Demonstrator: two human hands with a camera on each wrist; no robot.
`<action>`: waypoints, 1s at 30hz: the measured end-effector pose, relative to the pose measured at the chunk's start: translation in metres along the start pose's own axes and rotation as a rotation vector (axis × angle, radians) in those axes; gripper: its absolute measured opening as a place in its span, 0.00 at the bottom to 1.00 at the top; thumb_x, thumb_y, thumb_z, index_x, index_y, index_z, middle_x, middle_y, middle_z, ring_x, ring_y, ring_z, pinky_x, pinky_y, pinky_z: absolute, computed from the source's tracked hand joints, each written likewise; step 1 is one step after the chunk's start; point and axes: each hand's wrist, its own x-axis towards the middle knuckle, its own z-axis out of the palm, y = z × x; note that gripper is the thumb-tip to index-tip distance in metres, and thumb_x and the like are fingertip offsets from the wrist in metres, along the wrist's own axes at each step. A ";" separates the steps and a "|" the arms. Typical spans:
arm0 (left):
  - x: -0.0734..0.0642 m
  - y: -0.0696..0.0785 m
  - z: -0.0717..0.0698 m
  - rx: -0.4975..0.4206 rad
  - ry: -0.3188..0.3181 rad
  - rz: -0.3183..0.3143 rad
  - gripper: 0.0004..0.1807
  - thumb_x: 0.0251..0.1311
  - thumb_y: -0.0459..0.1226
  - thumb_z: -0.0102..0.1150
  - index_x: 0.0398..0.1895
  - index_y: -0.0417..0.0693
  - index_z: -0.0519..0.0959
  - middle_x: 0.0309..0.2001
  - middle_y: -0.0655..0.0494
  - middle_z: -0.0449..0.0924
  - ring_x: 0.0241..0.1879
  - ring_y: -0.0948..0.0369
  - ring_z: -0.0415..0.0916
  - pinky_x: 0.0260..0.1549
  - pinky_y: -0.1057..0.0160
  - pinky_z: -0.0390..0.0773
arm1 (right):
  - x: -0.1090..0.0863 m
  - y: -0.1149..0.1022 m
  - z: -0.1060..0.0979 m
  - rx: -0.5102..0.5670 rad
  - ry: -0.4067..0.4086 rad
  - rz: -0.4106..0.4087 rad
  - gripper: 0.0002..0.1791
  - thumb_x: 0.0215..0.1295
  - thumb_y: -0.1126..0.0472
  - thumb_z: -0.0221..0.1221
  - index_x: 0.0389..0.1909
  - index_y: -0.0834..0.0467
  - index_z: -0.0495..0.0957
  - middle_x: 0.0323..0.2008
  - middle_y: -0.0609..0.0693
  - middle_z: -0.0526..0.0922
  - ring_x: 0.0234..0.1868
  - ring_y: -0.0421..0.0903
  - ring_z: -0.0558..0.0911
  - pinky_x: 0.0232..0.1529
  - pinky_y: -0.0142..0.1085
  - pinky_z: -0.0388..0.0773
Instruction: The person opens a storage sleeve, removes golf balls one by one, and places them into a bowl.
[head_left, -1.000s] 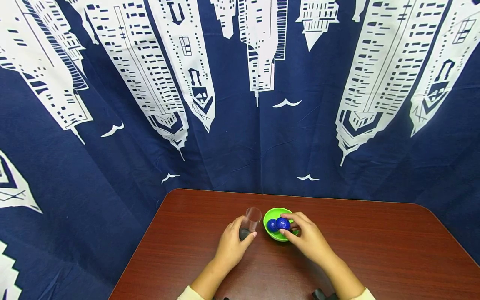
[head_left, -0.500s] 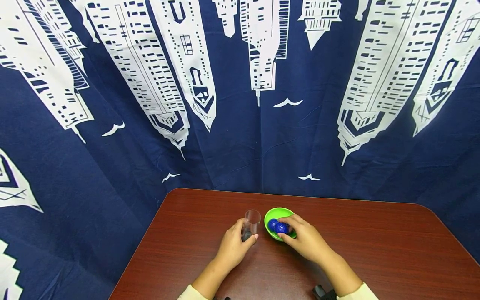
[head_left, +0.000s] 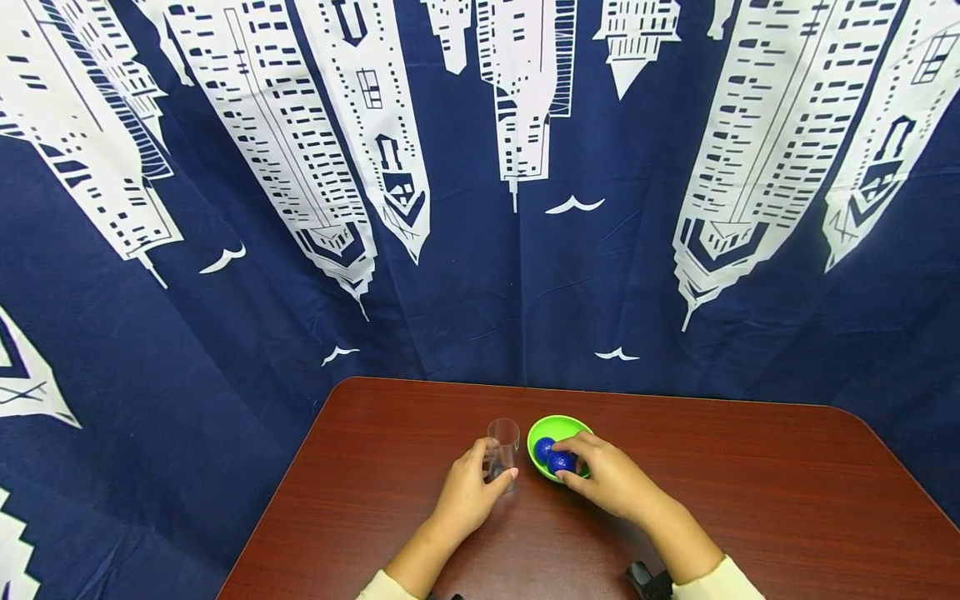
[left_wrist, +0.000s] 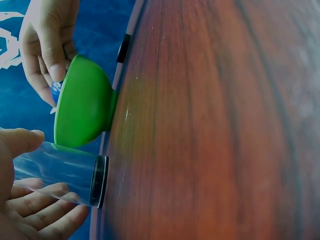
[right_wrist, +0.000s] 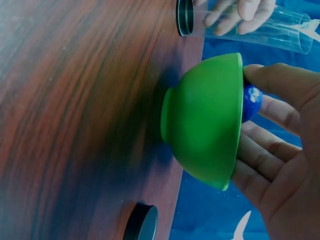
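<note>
My left hand (head_left: 467,492) has its thumb and fingers round a clear cylindrical container (left_wrist: 60,167), whose black base (left_wrist: 99,181) is down at the wooden table. Just right of the container stands a green bowl (right_wrist: 205,120) with two blue balls in it. The right hand (head_left: 611,477) reaches over the bowl's near right rim, its thumb and fingertips pinching the nearer blue ball (head_left: 560,462). The other blue ball (head_left: 544,450) lies beside it, further left in the bowl. From the right wrist, most of the pinched ball (right_wrist: 252,102) is hidden behind the rim.
A round black lid-like piece (right_wrist: 141,222) rests on the wooden table (head_left: 750,483) near the bowl. Behind the table's back edge hangs a dark blue cloth (head_left: 480,317) printed with white buildings and birds. A black device (head_left: 648,579) sits by the right wrist.
My right hand has lowered the blue ball into the bowl, moving slightly left and nearer me. The left hand and the clear container have come down a little toward the table.
</note>
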 end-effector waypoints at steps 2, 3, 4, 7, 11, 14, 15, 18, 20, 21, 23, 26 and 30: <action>0.000 0.000 0.000 0.002 0.002 -0.002 0.26 0.64 0.47 0.67 0.59 0.44 0.73 0.53 0.44 0.84 0.52 0.51 0.84 0.45 0.59 0.86 | 0.001 0.000 0.000 -0.006 -0.001 -0.007 0.16 0.62 0.59 0.69 0.50 0.56 0.83 0.37 0.43 0.79 0.33 0.36 0.77 0.33 0.28 0.75; 0.000 0.000 0.000 0.003 0.002 -0.004 0.26 0.64 0.47 0.67 0.59 0.44 0.73 0.53 0.44 0.84 0.52 0.51 0.84 0.45 0.59 0.86 | 0.001 0.000 0.000 -0.010 0.001 -0.009 0.15 0.62 0.60 0.69 0.49 0.56 0.84 0.38 0.43 0.79 0.33 0.36 0.78 0.33 0.29 0.76; 0.000 0.000 0.000 0.004 0.002 -0.006 0.26 0.64 0.47 0.67 0.59 0.44 0.73 0.53 0.44 0.84 0.52 0.51 0.84 0.45 0.59 0.86 | 0.001 -0.001 0.000 -0.015 0.004 -0.011 0.14 0.61 0.61 0.69 0.48 0.56 0.84 0.38 0.43 0.80 0.34 0.36 0.79 0.34 0.29 0.77; 0.000 0.000 0.000 0.005 0.000 -0.009 0.26 0.64 0.47 0.67 0.59 0.44 0.73 0.53 0.43 0.84 0.51 0.51 0.84 0.44 0.59 0.86 | 0.002 -0.003 0.000 -0.030 0.018 -0.020 0.12 0.61 0.63 0.69 0.46 0.57 0.84 0.38 0.44 0.81 0.34 0.36 0.79 0.35 0.30 0.78; 0.000 -0.001 -0.001 0.002 -0.007 -0.004 0.27 0.64 0.48 0.67 0.59 0.44 0.73 0.53 0.43 0.83 0.52 0.51 0.84 0.45 0.59 0.86 | 0.004 -0.005 0.002 -0.043 0.035 -0.012 0.12 0.60 0.65 0.69 0.45 0.57 0.84 0.37 0.45 0.81 0.33 0.38 0.80 0.35 0.30 0.78; 0.000 -0.002 -0.001 -0.002 -0.011 0.001 0.26 0.64 0.48 0.67 0.59 0.45 0.73 0.53 0.43 0.83 0.53 0.51 0.83 0.45 0.59 0.86 | 0.005 -0.005 0.003 -0.048 0.043 -0.005 0.12 0.59 0.66 0.69 0.44 0.57 0.85 0.36 0.46 0.81 0.33 0.40 0.80 0.35 0.31 0.78; 0.000 -0.002 -0.002 -0.004 -0.013 0.000 0.26 0.64 0.48 0.67 0.59 0.45 0.73 0.53 0.43 0.83 0.53 0.51 0.83 0.45 0.59 0.85 | 0.005 -0.005 0.003 -0.049 0.045 -0.004 0.11 0.59 0.66 0.69 0.44 0.57 0.85 0.36 0.46 0.81 0.32 0.40 0.80 0.34 0.31 0.78; 0.000 -0.001 -0.002 -0.009 -0.014 0.000 0.26 0.64 0.47 0.67 0.59 0.44 0.73 0.53 0.43 0.83 0.54 0.51 0.83 0.45 0.60 0.86 | 0.006 -0.004 0.004 -0.052 0.046 -0.007 0.11 0.59 0.66 0.69 0.44 0.57 0.85 0.36 0.46 0.81 0.32 0.40 0.81 0.34 0.31 0.78; 0.000 -0.001 -0.002 -0.015 -0.016 -0.001 0.26 0.64 0.47 0.67 0.59 0.44 0.73 0.54 0.42 0.83 0.54 0.50 0.83 0.45 0.59 0.86 | 0.006 -0.004 0.005 -0.051 0.045 -0.011 0.11 0.59 0.65 0.69 0.44 0.57 0.85 0.37 0.46 0.81 0.32 0.41 0.81 0.34 0.31 0.78; 0.000 -0.001 -0.003 -0.018 -0.018 -0.004 0.26 0.65 0.46 0.67 0.60 0.44 0.73 0.54 0.42 0.83 0.54 0.50 0.83 0.45 0.59 0.86 | 0.006 -0.004 0.005 -0.050 0.044 -0.012 0.11 0.59 0.65 0.69 0.44 0.57 0.85 0.37 0.45 0.81 0.32 0.41 0.81 0.34 0.31 0.78; 0.000 -0.001 -0.003 -0.022 -0.022 -0.010 0.26 0.65 0.46 0.67 0.60 0.44 0.73 0.54 0.42 0.83 0.55 0.50 0.82 0.45 0.59 0.86 | 0.006 -0.003 0.005 -0.046 0.045 -0.014 0.11 0.59 0.65 0.69 0.43 0.57 0.85 0.36 0.45 0.81 0.32 0.40 0.81 0.34 0.30 0.77; 0.002 0.000 -0.002 -0.031 -0.030 -0.021 0.26 0.64 0.46 0.67 0.60 0.44 0.72 0.54 0.43 0.82 0.55 0.50 0.82 0.46 0.59 0.85 | 0.006 -0.002 0.006 -0.037 0.053 -0.019 0.11 0.59 0.66 0.69 0.43 0.57 0.85 0.36 0.45 0.81 0.32 0.40 0.80 0.34 0.30 0.77; 0.005 -0.001 -0.001 -0.047 -0.037 -0.032 0.27 0.62 0.43 0.69 0.61 0.44 0.72 0.54 0.42 0.82 0.55 0.50 0.82 0.47 0.58 0.85 | 0.006 -0.001 0.006 -0.031 0.070 -0.030 0.11 0.58 0.67 0.69 0.42 0.58 0.85 0.35 0.46 0.81 0.32 0.40 0.80 0.33 0.30 0.77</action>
